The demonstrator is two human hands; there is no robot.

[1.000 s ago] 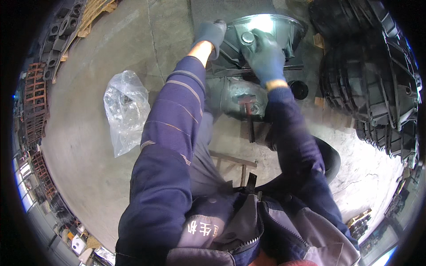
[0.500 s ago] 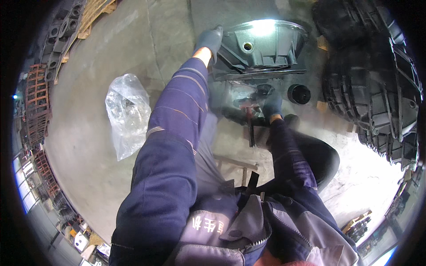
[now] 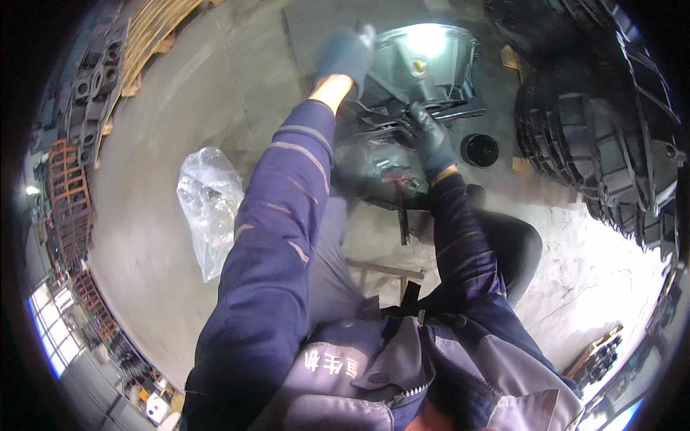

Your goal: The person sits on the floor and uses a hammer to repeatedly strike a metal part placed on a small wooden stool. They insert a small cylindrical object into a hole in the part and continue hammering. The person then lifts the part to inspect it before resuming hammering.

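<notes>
A grey cast metal housing (image 3: 431, 79), flared and ribbed with a round hole in its wall, stands in front of me under a bright glare. My left hand (image 3: 345, 56), in a dark glove and blurred, is closed on its left edge; the fingertips are hidden. My gloved right hand (image 3: 433, 140) is closed around the near rim, with part of the grip out of sight. Below that hand, a hammer (image 3: 403, 212) with a reddish head lies on a dark part (image 3: 359, 179), its handle pointing toward me. A black round cup-shaped part (image 3: 480, 150) sits right of my right hand.
On the floor at left lies a clear plastic bag (image 3: 208, 208) with small contents. Large dark ribbed castings (image 3: 575, 136) are stacked along the right. Rusty metal racks (image 3: 70, 194) and a wooden pallet (image 3: 154, 32) line the left side. A low wooden frame (image 3: 384, 270) is by my legs.
My right hand has left the hammer area and moved up to the housing's near rim. The housing has shifted and tilted, with my left hand still at its left edge.
</notes>
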